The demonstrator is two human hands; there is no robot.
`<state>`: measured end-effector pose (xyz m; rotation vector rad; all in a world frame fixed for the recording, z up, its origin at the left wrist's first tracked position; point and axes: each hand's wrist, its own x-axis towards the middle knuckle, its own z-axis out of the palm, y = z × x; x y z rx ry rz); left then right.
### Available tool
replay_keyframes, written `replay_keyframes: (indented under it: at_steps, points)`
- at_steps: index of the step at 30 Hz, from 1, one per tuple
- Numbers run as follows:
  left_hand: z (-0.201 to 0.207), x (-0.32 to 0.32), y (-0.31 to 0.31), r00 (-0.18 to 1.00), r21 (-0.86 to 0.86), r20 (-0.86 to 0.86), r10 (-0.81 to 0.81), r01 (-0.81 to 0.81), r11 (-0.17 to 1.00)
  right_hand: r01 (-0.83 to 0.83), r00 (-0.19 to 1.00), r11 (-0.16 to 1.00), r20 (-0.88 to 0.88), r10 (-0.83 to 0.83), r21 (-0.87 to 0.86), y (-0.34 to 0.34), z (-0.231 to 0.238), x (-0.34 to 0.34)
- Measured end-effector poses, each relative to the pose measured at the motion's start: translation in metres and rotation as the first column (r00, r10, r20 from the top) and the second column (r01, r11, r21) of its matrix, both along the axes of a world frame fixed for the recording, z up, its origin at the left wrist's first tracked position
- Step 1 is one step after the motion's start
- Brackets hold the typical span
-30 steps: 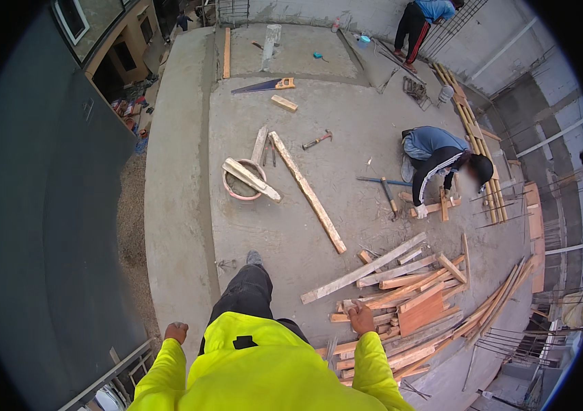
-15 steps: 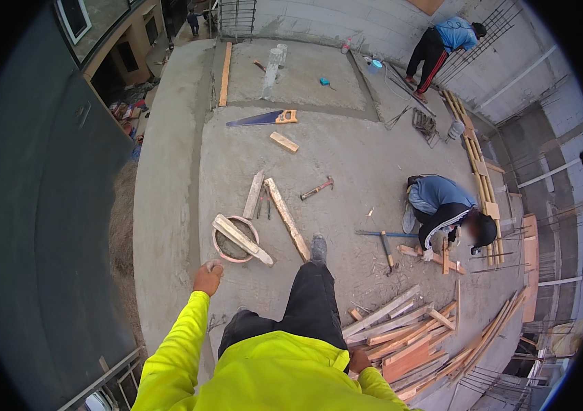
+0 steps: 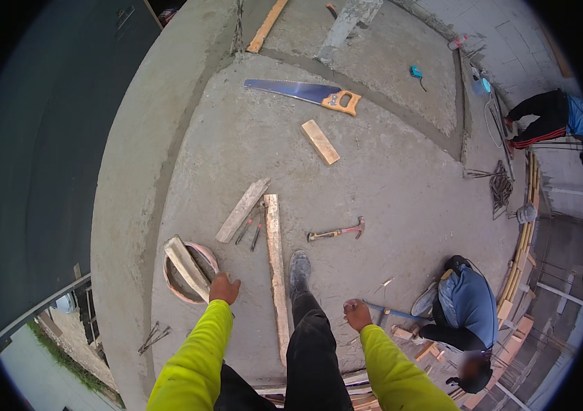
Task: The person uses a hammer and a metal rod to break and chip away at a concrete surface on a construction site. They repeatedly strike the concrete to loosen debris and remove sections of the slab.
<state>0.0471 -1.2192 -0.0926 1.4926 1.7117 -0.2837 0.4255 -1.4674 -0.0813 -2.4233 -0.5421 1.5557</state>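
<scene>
My left hand (image 3: 225, 288) hangs with loosely bent fingers, thumb apart and nothing in it, beside a round tub (image 3: 167, 275) of grey mix. A rough wooden board (image 3: 185, 266) lies across the tub's rim. My right hand (image 3: 357, 314) is curled closed, no object showing in it, above the floor near a blue bar (image 3: 397, 312). A long wooden strip (image 3: 275, 270) lies between my hands. Past it are a claw hammer (image 3: 336, 231), a short board (image 3: 243, 210) and pincers with red-marked handles (image 3: 257, 230).
Farther off lie a handsaw (image 3: 298, 90), a wood block (image 3: 320, 142) and a teal tape measure (image 3: 416, 71). A co-worker in blue (image 3: 471, 305) crouches at right by wood pieces. Another person (image 3: 545, 118) bends at far right. Grooves cross the concrete floor (image 3: 401, 185).
My view has turned and moved forward, closer to the saw and block. My right hand has come up from beside the wood pile. My left hand is now closer to the tub.
</scene>
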Motion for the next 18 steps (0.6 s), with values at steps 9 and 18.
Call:
replay_keyframes:
  at_steps: [9, 18]
  points:
    - [-0.214, 0.118, 0.089, 0.99, 0.231, -0.042, -0.135, 0.141, 0.963, 0.555, 0.808, 0.832, 0.227, -0.543, 0.014, 0.178, -0.279, 0.014]
    - [-0.266, 0.137, 0.071, 0.971, 0.454, -0.197, -0.134, 0.211, 0.866, 0.809, 0.583, 0.585, 0.045, -0.811, 0.059, 0.175, -0.307, 0.037]
